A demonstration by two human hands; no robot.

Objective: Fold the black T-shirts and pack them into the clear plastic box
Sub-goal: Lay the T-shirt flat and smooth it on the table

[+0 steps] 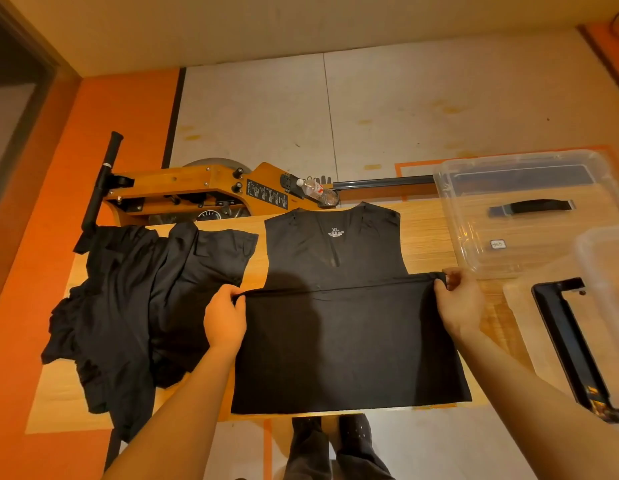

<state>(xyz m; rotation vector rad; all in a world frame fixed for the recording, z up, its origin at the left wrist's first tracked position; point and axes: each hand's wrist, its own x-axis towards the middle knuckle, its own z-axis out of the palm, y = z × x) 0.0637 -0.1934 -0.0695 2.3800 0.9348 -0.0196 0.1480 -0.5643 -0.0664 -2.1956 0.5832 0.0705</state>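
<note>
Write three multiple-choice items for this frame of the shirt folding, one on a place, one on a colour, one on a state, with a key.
1. Where does the heap of unfolded shirts lie relative to the shirt being folded?
A. To its left
B. To its right
C. Inside the box

2. What colour is the size print at the collar?
A. Red
B. White
C. Yellow

3. What are the left hand and right hand doing?
A. Resting flat on the table
B. Each pinching one end of the shirt's folded-up edge
C. Lifting the box lid

Key: 1 A, the heap lies on the table's left side. 2 B, the XL mark reads white on black. 3 B, fingers curl round the fabric at both ends.
</note>
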